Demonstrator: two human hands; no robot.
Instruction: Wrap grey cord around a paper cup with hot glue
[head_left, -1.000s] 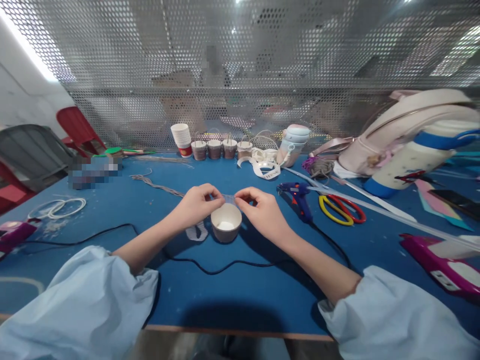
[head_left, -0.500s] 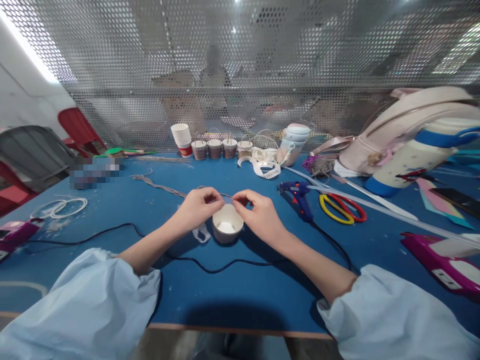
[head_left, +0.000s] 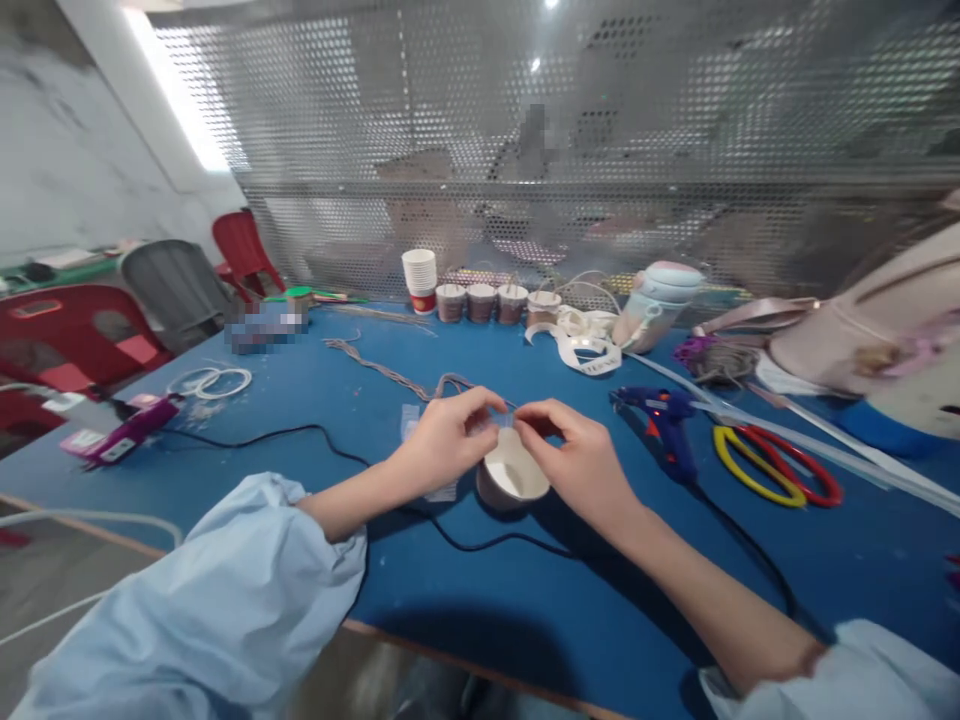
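Note:
My left hand [head_left: 448, 440] and my right hand [head_left: 577, 455] meet over a small paper cup [head_left: 511, 480] standing on the blue table [head_left: 525, 590]. Both hands pinch a short strip of clear tape [head_left: 504, 420] stretched between their fingertips just above the cup's rim. A strip of lace trim [head_left: 437, 490] lies under my left hand beside the cup. A braided cord [head_left: 382, 368] runs from behind my left hand toward the far left.
A blue glue gun [head_left: 664, 425] with a black cable [head_left: 285, 435] lies right of the cup, then yellow and red scissors [head_left: 772, 465]. Stacked cups [head_left: 419, 278], several wrapped cups [head_left: 480, 300], ribbon [head_left: 581, 345] and a bottle [head_left: 656, 300] line the back. Red chairs [head_left: 67, 345] stand left.
The camera has swung to the left, so the cup and hands sit further right in view. My hands have closed in together above the cup's rim, still pinching the tape.

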